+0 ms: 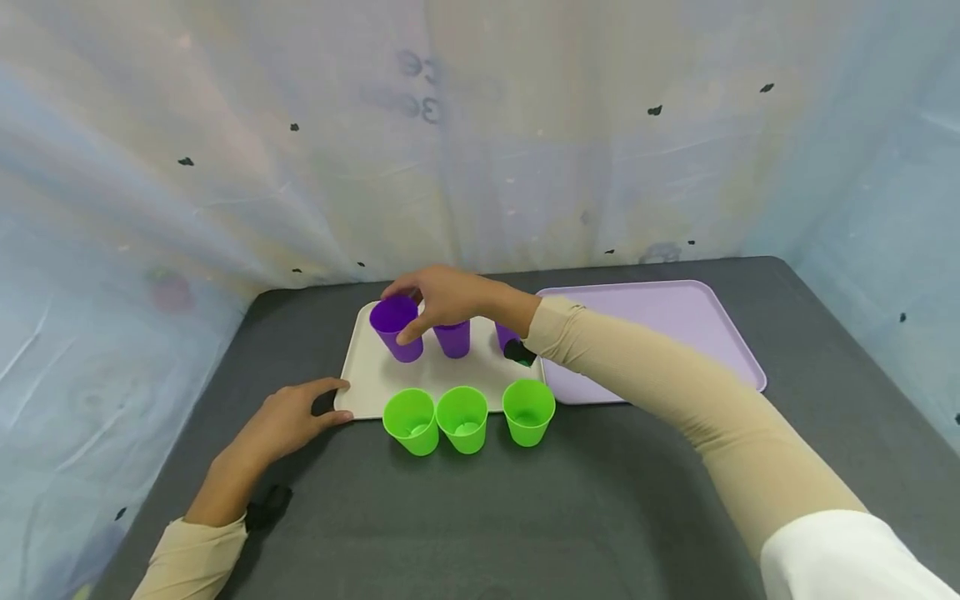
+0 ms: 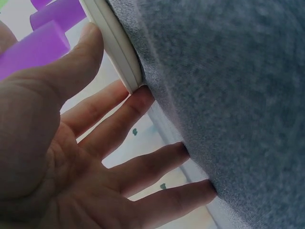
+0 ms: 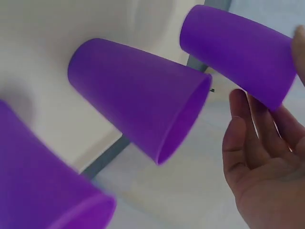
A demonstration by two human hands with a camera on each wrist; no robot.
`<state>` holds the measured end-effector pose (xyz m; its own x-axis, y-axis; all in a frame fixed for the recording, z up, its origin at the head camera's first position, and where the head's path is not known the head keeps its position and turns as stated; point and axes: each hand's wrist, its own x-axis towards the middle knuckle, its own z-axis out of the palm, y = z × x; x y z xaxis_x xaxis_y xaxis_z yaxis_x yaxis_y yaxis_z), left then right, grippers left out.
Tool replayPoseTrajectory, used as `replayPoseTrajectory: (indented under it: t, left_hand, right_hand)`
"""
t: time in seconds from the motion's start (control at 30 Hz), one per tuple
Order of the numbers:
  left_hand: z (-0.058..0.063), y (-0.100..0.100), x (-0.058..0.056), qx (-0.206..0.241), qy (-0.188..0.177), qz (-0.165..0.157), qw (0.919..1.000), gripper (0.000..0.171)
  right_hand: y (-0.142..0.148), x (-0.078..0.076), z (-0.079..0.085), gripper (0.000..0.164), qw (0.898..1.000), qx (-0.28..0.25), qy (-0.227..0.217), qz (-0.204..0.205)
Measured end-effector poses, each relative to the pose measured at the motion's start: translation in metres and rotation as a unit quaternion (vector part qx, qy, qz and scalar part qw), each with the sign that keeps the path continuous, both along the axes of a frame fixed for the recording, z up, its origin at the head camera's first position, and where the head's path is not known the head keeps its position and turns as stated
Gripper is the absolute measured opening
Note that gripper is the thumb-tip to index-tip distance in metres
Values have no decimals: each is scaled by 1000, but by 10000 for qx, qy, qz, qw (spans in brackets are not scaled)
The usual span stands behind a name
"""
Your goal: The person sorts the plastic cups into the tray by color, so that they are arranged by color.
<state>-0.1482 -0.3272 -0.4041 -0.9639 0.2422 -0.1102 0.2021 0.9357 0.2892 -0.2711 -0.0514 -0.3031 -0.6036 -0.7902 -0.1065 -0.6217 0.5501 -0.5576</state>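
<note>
My right hand (image 1: 450, 298) holds the leftmost purple cup (image 1: 396, 325) near its rim, thumb on one side and fingers on the other. That cup (image 3: 238, 52) has its mouth up, over the left part of the cream tray (image 1: 367, 392). Two more purple cups, a middle one (image 3: 133, 95) and a right one (image 3: 43, 176), stand upright in a row on the tray; my right wrist partly covers the right one in the head view. At the tray's left front corner, my left hand (image 1: 292, 417) touches the edge with thumb and fingertips, its fingers (image 2: 157, 167) extended.
Three green cups, the left one (image 1: 411, 423), the middle one (image 1: 462, 421) and the right one (image 1: 528, 414), stand mouth up along the tray's front edge. A lilac tray (image 1: 637, 304) lies to the right on the dark grey table (image 1: 480, 517). Plastic sheeting (image 1: 480, 167) hangs behind.
</note>
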Motion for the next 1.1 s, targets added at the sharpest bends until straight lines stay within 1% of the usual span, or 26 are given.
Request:
replayPoseTrajectory:
  t: [0.17, 0.3, 0.43, 0.63, 0.83, 0.93, 1.1]
  left_hand:
    - [1, 0, 0, -57, -66, 58, 9999, 56]
    - [4, 1, 0, -45, -58, 51, 10000, 56]
    - [3, 3, -1, -11, -52, 9, 10000, 56]
    - [2, 5, -1, 27, -46, 43, 10000, 56]
    - [-1, 3, 2, 29, -177, 105, 9998, 56]
    - [-2, 3, 1, 5, -203, 160, 9997, 56]
    - [-2, 4, -2, -22, -197, 144, 9997, 57]
  right_hand:
    - [-16, -3, -6, 75, 9999, -7, 74, -154]
    - [-23, -6, -9, 75, 9993, -108, -61, -364]
    - [-25, -9, -13, 75, 9979, -187, -215, -579]
    - [-27, -12, -22, 75, 9976, -97, -102, -684]
    - [-31, -12, -30, 74, 9954, -56, -199, -933]
    - [-33, -11, -33, 73, 9942, -21, -186, -1055]
    - [-30, -10, -34, 79, 9949, -1, -72, -1005]
